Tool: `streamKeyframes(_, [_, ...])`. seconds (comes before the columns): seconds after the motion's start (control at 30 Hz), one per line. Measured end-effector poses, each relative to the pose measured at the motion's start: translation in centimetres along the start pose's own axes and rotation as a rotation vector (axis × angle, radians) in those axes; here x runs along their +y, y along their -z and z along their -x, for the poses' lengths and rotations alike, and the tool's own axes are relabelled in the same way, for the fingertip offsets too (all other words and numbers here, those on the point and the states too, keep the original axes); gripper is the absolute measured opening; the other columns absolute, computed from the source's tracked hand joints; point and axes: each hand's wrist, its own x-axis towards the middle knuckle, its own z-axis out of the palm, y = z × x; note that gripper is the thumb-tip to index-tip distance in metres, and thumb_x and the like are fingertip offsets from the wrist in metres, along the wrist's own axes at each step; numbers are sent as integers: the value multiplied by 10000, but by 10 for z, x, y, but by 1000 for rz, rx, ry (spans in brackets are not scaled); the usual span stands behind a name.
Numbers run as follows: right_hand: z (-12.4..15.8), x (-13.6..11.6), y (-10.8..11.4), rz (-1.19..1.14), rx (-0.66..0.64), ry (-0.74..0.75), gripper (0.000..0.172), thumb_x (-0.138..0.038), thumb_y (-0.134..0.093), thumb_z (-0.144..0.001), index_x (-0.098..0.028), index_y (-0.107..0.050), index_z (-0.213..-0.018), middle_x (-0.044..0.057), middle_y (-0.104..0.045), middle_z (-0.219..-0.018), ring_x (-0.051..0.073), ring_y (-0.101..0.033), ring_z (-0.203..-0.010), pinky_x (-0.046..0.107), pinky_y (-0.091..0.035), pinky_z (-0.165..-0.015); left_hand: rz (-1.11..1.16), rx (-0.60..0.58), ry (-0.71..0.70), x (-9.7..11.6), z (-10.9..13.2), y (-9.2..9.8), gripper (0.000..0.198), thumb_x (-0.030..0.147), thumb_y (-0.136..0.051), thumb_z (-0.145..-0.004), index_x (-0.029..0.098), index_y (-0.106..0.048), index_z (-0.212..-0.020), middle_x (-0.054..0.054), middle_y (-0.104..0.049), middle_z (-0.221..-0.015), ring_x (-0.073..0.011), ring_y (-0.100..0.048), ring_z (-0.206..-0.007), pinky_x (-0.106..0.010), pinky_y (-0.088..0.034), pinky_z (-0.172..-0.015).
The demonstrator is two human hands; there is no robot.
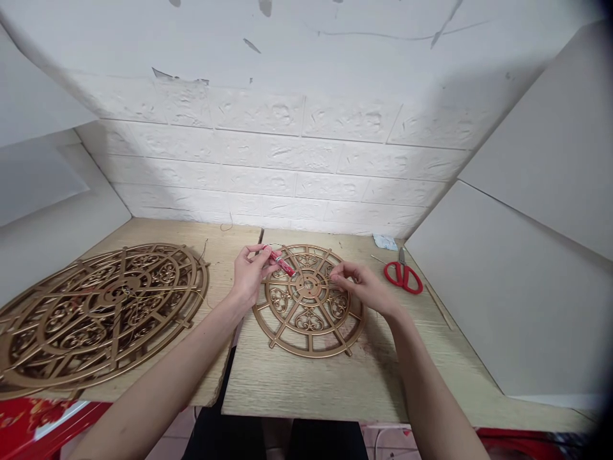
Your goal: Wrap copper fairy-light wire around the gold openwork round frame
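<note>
The left hand [249, 271] is gripping a red tube [283, 262] between thumb and fingers, and the tube is slanting down to the right over the upper left part of a gold disc [310, 295]. The right hand [361, 285] is hovering at the right side of the same disc, its thumb and fingertips drawing together; whether they are pinching something, I cannot tell.

The disc is lying flat on the table [287, 388], in front of the person, its spokes and scrolls spreading out from a small hub. A seam is running through the table to the left of the disc, and beyond it more gold discs are lying in a stack [115, 294], overlapping each other, with thin strands trailing across them. A dark thread [230, 223] is curling near the back edge.

To the right of the right hand, red-handled scissors [403, 269] are resting with their blades pointing toward the wall [306, 160]. A thin rod [377, 259] is lying just beside them, a small pale packet [384, 242] is sitting behind, and a narrow stick [439, 308] is lying along the right panel [536, 281]. The person's dark-clothed legs [230, 434] are showing below the table's front edge.
</note>
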Motion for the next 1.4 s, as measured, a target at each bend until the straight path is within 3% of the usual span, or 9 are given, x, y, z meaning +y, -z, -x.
streamKeyframes(0.1, [5,-4,5,-342,10,-37,235,-412,-638,-758,-193,-621,-844,-9,-564,-670,121,-505,-589,261,-419,-580,3,-4,-1,1,0,-1,301,215,-721,-662,141,-491,-841,-114,-694,-754,-134,-638,-611,-285,-541,-615])
streamKeyframes(0.23, [10,-3,13,-679,108,65,270,-487,-635,-747,-220,-665,-725,28,-635,-717,173,-583,-731,320,-465,-717,-10,-3,6,2,2,-2,301,212,-718,-668,140,-489,-850,-114,-695,-758,-137,-642,-616,-294,-545,-626])
streamKeyframes(0.37, [11,1,18,-863,200,151,207,-435,-667,-736,-286,-707,-873,20,-695,-846,180,-603,-790,334,-474,-727,-20,-9,14,1,4,-3,278,203,-700,-686,141,-491,-858,-107,-693,-745,-144,-649,-645,-302,-548,-637])
streamKeyframes(0.63, [8,3,21,-940,397,241,258,-230,-729,-668,-305,-707,-914,-16,-705,-832,141,-594,-726,291,-459,-605,-19,-1,21,2,4,-4,244,176,-678,-707,141,-489,-857,-110,-697,-747,-116,-630,-617,-271,-541,-626])
streamKeyframes(0.93, [6,8,22,-918,417,187,418,-168,-728,-650,-308,-663,-1039,3,-669,-1113,180,-619,-994,286,-517,-717,-21,-14,14,2,4,-3,249,185,-680,-705,145,-489,-859,-109,-698,-748,-126,-638,-625,-283,-542,-627])
streamKeyframes(1.1, [2,7,19,-948,441,134,299,-244,-743,-669,-269,-690,-963,15,-706,-1011,157,-662,-880,260,-530,-689,-19,-12,10,2,4,-4,248,187,-680,-703,147,-483,-849,-105,-697,-735,-125,-636,-619,-281,-540,-620])
streamKeyframes(1.3, [-4,16,22,-924,672,118,174,-275,-755,-659,-243,-706,-823,6,-722,-853,123,-670,-737,217,-514,-600,-28,-15,-3,1,4,-4,279,210,-701,-684,143,-486,-849,-112,-696,-758,-111,-619,-599,-271,-537,-612])
streamKeyframes(1.4, [-4,19,22,-797,713,133,191,-248,-751,-660,-222,-704,-843,34,-719,-875,135,-671,-753,234,-506,-626,-25,-14,-3,1,4,-4,279,205,-703,-679,143,-489,-845,-106,-693,-743,-116,-624,-608,-267,-535,-607])
